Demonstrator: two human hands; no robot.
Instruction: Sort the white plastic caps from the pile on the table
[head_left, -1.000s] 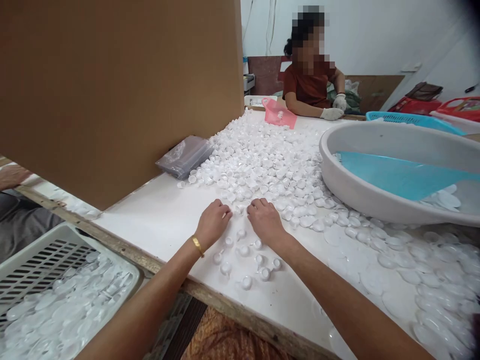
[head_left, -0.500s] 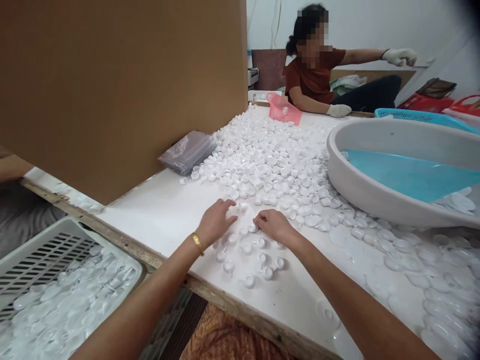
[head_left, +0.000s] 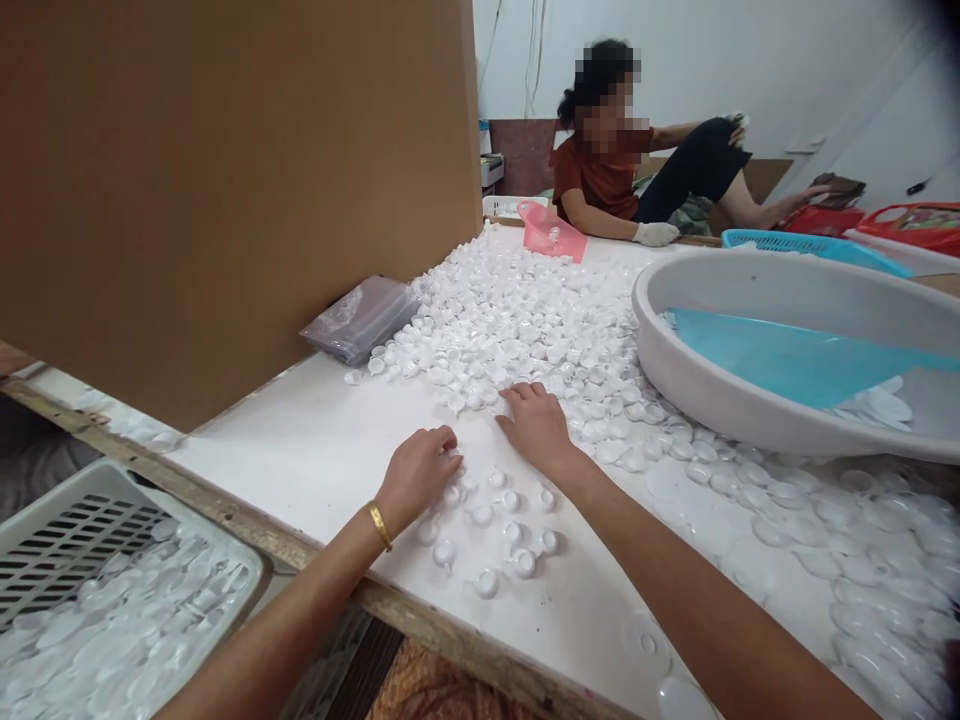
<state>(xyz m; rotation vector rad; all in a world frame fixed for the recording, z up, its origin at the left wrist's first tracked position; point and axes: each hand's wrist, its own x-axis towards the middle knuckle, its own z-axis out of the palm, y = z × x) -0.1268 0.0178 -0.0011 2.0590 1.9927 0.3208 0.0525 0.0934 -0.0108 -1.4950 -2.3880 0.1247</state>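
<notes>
Small white plastic caps [head_left: 523, 563], round with thin tabs, lie loosely scattered on the white tabletop nearest me. Beside them, at their left, my left hand [head_left: 416, 472] has its fingers curled in toward the thumb. Whatever is between those fingertips is too small and pale to make out. My right hand [head_left: 538, 428] reaches to the near edge of a broad heap of similar white pieces [head_left: 525, 310]. Its thumb and fingers are apart, with white pieces just by the fingertips.
A large cardboard panel [head_left: 240, 180] stands at left, with a clear plastic packet [head_left: 364, 318] against it. A grey tub [head_left: 679, 400] sits at right. A basket of white pieces [head_left: 255, 580] is below left. Behind the heap are a pink scoop [head_left: 551, 235] and a co-worker [head_left: 604, 180].
My right hand has moved forward to the heap and its fingers have spread. My left hand has drawn back slightly, its fingers closing. The co-worker's raised arm has come down by the knee.
</notes>
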